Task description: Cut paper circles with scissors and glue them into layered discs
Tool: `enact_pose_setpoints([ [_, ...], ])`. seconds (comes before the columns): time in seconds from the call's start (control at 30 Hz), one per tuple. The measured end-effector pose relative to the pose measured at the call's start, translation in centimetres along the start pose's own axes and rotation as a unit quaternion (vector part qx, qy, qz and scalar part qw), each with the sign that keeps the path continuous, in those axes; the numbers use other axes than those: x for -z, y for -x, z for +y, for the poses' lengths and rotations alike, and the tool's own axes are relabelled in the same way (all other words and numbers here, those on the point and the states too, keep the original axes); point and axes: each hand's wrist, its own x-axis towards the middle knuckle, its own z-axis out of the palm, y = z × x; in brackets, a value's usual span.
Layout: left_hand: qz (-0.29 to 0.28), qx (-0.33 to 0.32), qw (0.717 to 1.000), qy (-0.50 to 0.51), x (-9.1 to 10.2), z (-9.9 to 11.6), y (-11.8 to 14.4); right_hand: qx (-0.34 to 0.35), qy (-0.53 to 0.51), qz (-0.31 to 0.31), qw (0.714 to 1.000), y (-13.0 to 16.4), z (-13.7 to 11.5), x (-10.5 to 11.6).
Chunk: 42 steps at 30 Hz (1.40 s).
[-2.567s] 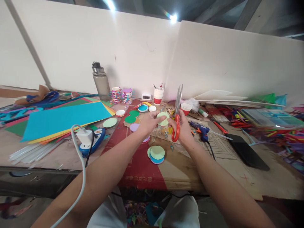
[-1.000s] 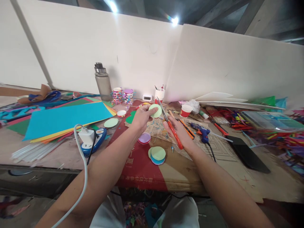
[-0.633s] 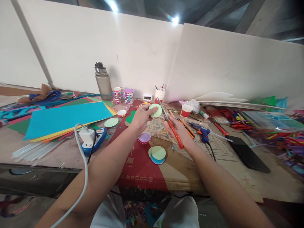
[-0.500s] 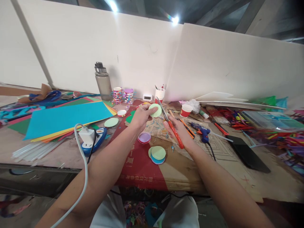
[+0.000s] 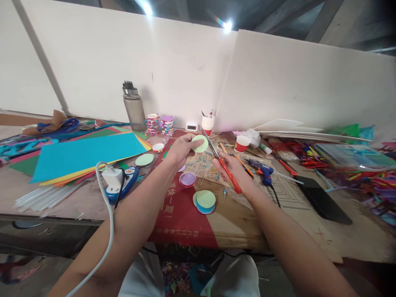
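My left hand [image 5: 183, 149] pinches a light green paper circle [image 5: 201, 144] between thumb and fingers, above the middle of the table. Wrapped round the handles of red-handled scissors [image 5: 229, 175] is my right hand [image 5: 232, 167]. The scissor blades point up and to the left, right at the circle's right edge; whether they touch it I cannot tell. Below the hands lie a purple circle stack [image 5: 187, 179] and a stack of green and blue circles [image 5: 206, 199]. Another pale green circle [image 5: 144, 159] rests left of my left forearm.
Coloured paper sheets [image 5: 77, 154] and a power strip [image 5: 131, 177] with a white cable occupy the left. A bottle [image 5: 134, 107] stands by the wall. To the right are a paper cup [image 5: 242, 143], a blue glue gun [image 5: 265, 174] and a black phone [image 5: 323, 200].
My left hand and the green circle have shifted slightly left. The scissors stay beside the circle's edge, their blades moved a little left with it.
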Motion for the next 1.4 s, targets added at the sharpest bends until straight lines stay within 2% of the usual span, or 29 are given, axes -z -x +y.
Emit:
enact_pose_setpoints([
  [0.53,-0.032,0.005,0.999,-0.041,0.7,0.6,-0.3,0.010,0.030,-0.017,0.999,0.0,-1.0,0.6],
  [0.7,-0.035,0.006,0.999,-0.034,0.8,0.4,-0.4,0.020,0.051,-0.012,0.998,0.0,-0.3,0.4],
  [0.97,-0.051,0.004,0.998,-0.044,0.5,0.0,-0.2,0.019,0.009,-0.025,0.999,-0.1,0.6,0.0],
  [1.23,-0.058,0.014,0.997,-0.048,0.3,0.2,0.0,0.050,0.100,-0.008,0.994,-0.3,0.0,0.4],
  [1.4,-0.061,0.014,0.997,-0.052,0.3,0.3,0.1,0.029,0.061,-0.021,0.998,-0.2,0.2,0.3],
])
